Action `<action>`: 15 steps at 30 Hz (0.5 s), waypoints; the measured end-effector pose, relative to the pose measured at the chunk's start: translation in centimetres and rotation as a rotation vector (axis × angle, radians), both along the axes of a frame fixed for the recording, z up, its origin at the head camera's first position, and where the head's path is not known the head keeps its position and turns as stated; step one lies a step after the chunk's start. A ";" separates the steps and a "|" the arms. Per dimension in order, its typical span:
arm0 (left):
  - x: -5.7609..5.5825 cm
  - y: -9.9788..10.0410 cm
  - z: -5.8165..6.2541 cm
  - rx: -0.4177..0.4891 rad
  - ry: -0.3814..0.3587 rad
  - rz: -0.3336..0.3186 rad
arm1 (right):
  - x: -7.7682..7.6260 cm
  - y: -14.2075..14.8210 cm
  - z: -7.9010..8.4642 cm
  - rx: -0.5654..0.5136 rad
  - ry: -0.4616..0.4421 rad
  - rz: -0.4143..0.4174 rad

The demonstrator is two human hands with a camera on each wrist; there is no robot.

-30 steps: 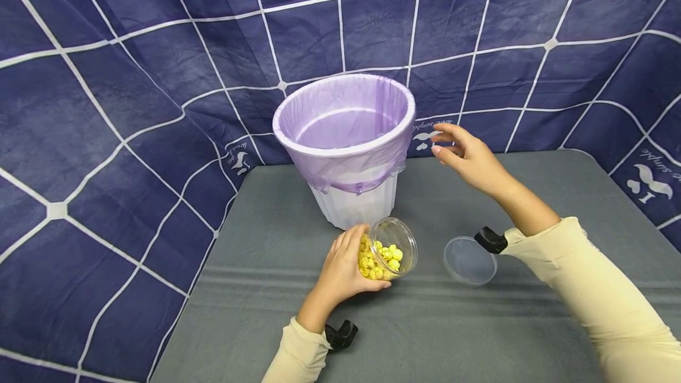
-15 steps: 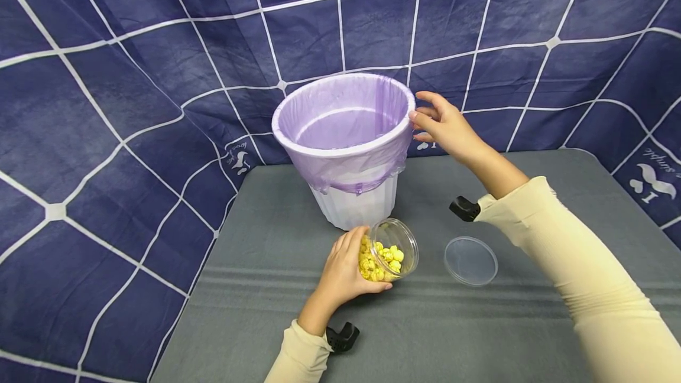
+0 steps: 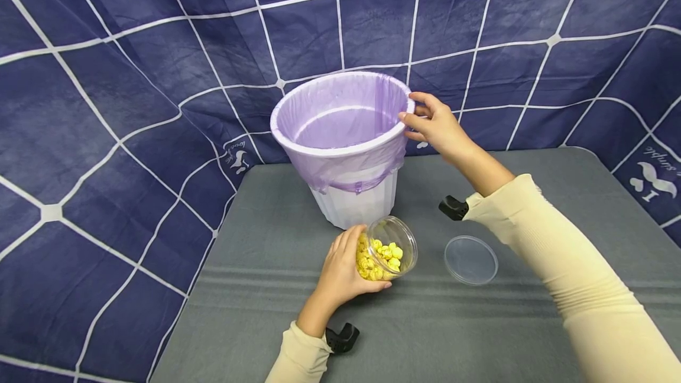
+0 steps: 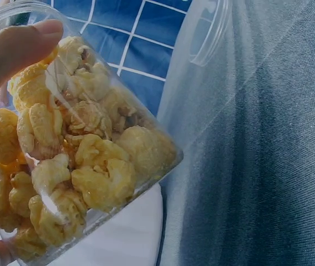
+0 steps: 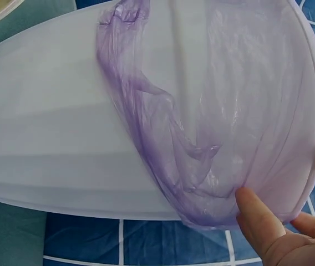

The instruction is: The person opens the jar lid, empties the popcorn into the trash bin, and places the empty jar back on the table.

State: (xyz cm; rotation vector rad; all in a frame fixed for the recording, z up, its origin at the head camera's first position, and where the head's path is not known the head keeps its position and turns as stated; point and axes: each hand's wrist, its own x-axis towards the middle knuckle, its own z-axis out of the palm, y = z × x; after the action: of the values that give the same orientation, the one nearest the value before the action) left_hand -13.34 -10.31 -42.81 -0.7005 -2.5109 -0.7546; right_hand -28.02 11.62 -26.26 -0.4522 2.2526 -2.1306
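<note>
My left hand (image 3: 343, 270) grips a clear plastic jar (image 3: 407, 247) tilted on its side, its open mouth facing right. Yellow popcorn (image 3: 391, 253) lies inside it; the left wrist view shows the popcorn (image 4: 85, 149) close up through the jar wall, with my thumb (image 4: 24, 44) across the jar. Behind the jar stands a white trash bin (image 3: 359, 208), lined with a purple bag (image 3: 351, 170) folded over its rim. My right hand (image 3: 438, 129) holds the bin's right rim, fingers on both sides of it. In the right wrist view one fingertip (image 5: 252, 208) lies against the outside of the bag.
A clear round lid (image 3: 470, 260) lies flat on the grey tabletop (image 3: 425, 330), right of the jar. A dark blue cloth with white lines (image 3: 186, 75) hangs behind and at both sides. Black wrist straps (image 3: 343, 337) are on both arms.
My right hand has moved left from beside the bin onto its right rim. The left hand and the jar have stayed nearly still, and the lid has not moved.
</note>
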 end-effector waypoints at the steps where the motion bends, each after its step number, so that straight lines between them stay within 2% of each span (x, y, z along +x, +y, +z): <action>1: 0.0 0.0 0.0 0.011 0.008 0.002 | 0.0 0.0 0.0 -0.003 0.000 -0.002; 7: 0.2 -0.4 0.6 0.134 0.037 0.009 | 0.0 -0.1 0.1 -0.008 -0.008 -0.016; 11: 0.8 -0.9 1.3 0.271 -0.006 0.022 | 0.0 -0.1 0.0 -0.007 -0.007 -0.018; 15: 1.6 -1.6 2.8 0.416 -0.064 0.061 | 0.1 -0.1 0.0 -0.001 -0.004 -0.021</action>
State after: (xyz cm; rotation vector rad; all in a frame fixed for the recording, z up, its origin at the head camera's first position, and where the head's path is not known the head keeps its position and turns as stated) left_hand -11.75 -11.88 -40.04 -0.4565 -2.3054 -1.2423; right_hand -27.91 11.52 -26.21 -0.4260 2.2645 -2.1409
